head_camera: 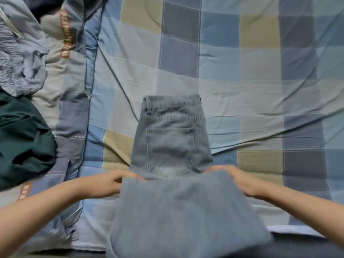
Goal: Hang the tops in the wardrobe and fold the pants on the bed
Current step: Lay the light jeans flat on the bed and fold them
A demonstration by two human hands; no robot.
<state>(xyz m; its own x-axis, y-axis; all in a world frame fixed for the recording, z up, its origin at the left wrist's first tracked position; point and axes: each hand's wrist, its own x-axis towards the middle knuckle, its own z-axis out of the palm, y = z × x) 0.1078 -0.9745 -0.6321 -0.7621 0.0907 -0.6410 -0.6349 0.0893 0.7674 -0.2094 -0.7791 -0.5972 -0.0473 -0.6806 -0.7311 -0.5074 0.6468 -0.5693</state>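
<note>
We pinch the jeans [170, 146] hem, left hand [111, 180] and right hand [240, 180] at its corners. Held wide, the legs should fold flat toward the waistband beyond our hands.

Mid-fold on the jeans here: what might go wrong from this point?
1. The left hand and right hand hold the leg section's corners; uneven carrying could land it skewed over the jeans waist half.
2. The checked bedsheet is wrinkled, so the fold may sit lumpy.
3. The dark green garment lies close left and could get nudged.
</note>
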